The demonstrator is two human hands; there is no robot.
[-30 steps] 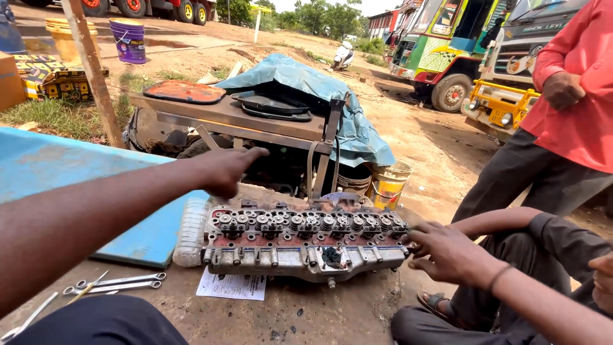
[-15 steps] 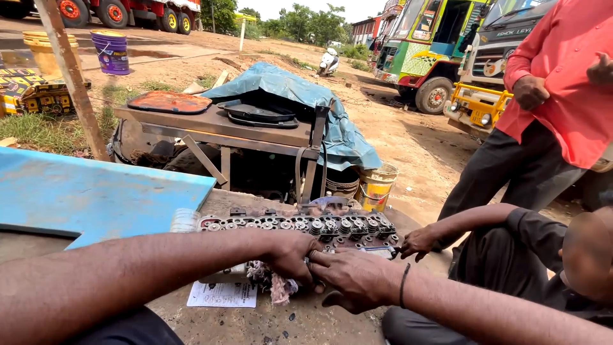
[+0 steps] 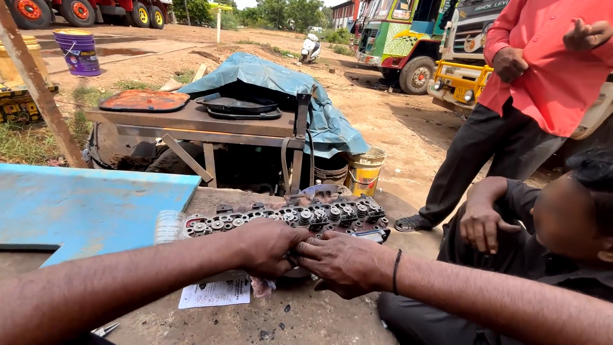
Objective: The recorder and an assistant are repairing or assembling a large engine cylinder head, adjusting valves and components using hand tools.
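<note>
Cylinder head (image 3: 287, 220), valve springs up, lies lengthwise on the concrete worktop (image 3: 332, 319), both hands at its near edge.

Left to right: a blue panel (image 3: 83, 207) lies flat just beside the head's left end; a printed paper sheet (image 3: 214, 294) lies on the worktop below the head. The left hand (image 3: 265, 246) is curled, fingers bent down over the head's near side; what it grips, if anything, is hidden. The right hand (image 3: 341, 262) touches it, fingers half folded against the same edge; grasp cannot be told. Behind stands a metal table (image 3: 191, 121) with a blue tarp (image 3: 281, 76). A yellow bucket (image 3: 365, 171) stands right of it. At right, a seated person's hand (image 3: 482, 223) rests on a knee.
</note>
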